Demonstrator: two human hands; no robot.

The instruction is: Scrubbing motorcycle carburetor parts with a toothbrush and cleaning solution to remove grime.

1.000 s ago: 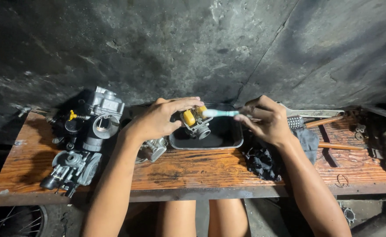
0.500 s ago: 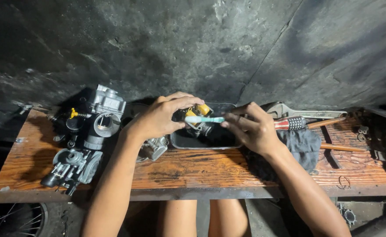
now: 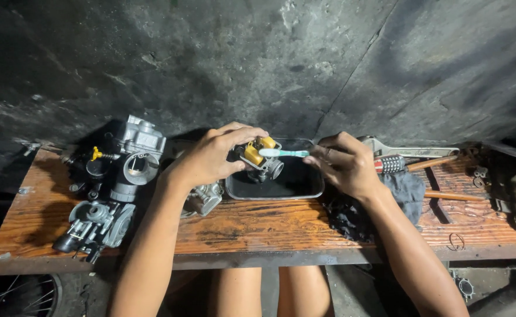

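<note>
My left hand point(image 3: 214, 155) grips a small metal carburetor part with yellow floats point(image 3: 259, 157) and holds it over a dark rectangular tray point(image 3: 305, 189) on the wooden bench. My right hand point(image 3: 346, 162) holds a light green toothbrush point(image 3: 284, 153) by its handle. The brush head rests against the yellow float on top of the part.
Two grey carburetors point(image 3: 136, 154) point(image 3: 96, 223) sit at the bench's left, another metal piece point(image 3: 204, 198) by the tray. A wrench point(image 3: 407, 151), screwdrivers point(image 3: 413, 164) and a dark rag point(image 3: 398, 191) lie to the right. A concrete wall stands right behind the bench point(image 3: 258, 226).
My right hand slid left and then back right with the toothbrush across the held part. My left hand kept its grip over the tray.
</note>
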